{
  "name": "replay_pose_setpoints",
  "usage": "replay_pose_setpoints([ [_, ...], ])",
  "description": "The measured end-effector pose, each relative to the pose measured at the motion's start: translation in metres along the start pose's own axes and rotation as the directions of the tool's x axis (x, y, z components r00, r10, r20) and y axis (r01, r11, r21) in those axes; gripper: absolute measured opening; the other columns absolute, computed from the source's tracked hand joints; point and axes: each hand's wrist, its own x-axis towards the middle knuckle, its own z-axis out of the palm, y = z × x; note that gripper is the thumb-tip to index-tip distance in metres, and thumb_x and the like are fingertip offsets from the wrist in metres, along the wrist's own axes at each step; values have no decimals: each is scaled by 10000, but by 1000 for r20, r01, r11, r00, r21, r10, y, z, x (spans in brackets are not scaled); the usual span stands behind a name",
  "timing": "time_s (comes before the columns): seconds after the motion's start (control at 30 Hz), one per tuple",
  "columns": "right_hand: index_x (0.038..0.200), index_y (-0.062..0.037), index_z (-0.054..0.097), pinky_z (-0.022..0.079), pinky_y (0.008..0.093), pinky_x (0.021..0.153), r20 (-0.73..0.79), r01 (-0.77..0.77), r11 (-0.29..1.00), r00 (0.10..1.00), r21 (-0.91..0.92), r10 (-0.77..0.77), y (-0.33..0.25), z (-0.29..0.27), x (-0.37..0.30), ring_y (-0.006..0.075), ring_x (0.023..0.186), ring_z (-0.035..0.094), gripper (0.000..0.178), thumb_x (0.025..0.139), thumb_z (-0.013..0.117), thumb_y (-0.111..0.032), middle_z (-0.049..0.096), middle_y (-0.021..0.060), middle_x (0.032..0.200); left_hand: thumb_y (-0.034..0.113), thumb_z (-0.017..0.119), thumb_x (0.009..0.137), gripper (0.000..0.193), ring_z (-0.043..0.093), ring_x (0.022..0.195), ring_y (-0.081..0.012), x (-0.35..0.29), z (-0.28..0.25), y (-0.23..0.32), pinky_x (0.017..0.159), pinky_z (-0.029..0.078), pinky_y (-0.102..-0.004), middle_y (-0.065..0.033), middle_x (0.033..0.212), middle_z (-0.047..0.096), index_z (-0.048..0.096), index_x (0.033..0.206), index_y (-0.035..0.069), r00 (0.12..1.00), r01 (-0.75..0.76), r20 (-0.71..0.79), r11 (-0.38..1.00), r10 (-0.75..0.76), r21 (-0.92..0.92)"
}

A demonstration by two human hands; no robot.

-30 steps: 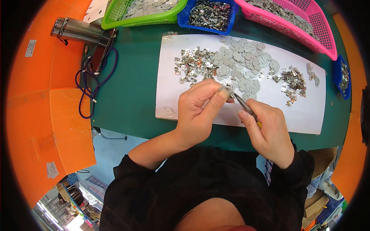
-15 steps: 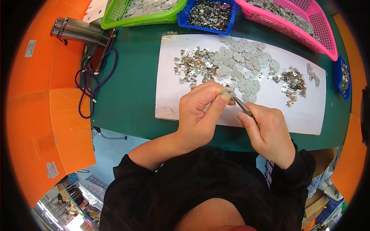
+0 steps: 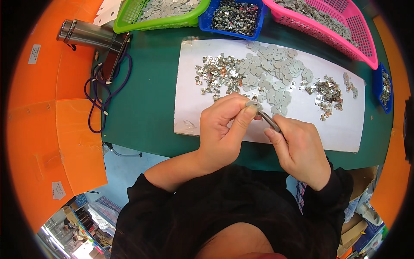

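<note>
Grey and flat, the plate is held up over the near half of the white board, pinched between the thumb and fingers of your left hand. Your right hand has its fingers closed around the pliers, whose tips meet the plate's right side; whether they clamp a small part there is too fine to tell.

The step in hand looks like working that edge with the tool; the next move seems to call for a firm left pinch and steady, well-aligned tips.

Loose grey plates cover the board's middle, shiny metal clips its left and a darker metal heap its right. Beyond the board's far edge stand a green basket, a blue tray and a pink basket; past its right end, a smaller blue tray. Left of the board, a steel flask lies by the green surface.
</note>
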Motion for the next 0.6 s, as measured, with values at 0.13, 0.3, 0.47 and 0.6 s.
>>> replay_pose_setpoints([
  [0.13,779,-18,505,438,455,549,8,-2,1000,1000,-20,2,2,3,-2,372,620,577,241,924,603,-183,578,155,671,19,573,928,138,565,685,-168,-2,0,0,633,431,-277,-95,755,623,640,823,-40,1000,-2,2,1000,2,30],
  [0.3,795,-15,505,452,451,545,-21,-12,989,1000,-145,9,0,7,-4,364,621,587,213,908,615,-157,590,153,678,16,582,922,121,559,668,-173,-4,-1,1,627,430,-281,-97,750,626,640,832,-40,1000,17,9,994,-18,112],
  [0.47,803,-23,508,455,447,546,-123,-10,973,992,-232,-19,6,17,-7,345,629,594,201,886,633,-157,597,142,686,27,584,929,124,542,671,-162,-7,2,-4,621,420,-277,-92,750,616,642,840,-37,998,65,12,994,-67,83],
  [0.6,811,-42,517,456,436,546,-89,-12,999,996,-30,9,13,14,-8,325,640,593,186,860,654,-157,596,124,697,30,579,942,135,527,691,-141,-5,3,-6,631,414,-264,-83,765,600,642,845,-40,999,19,44,996,-23,86],
])
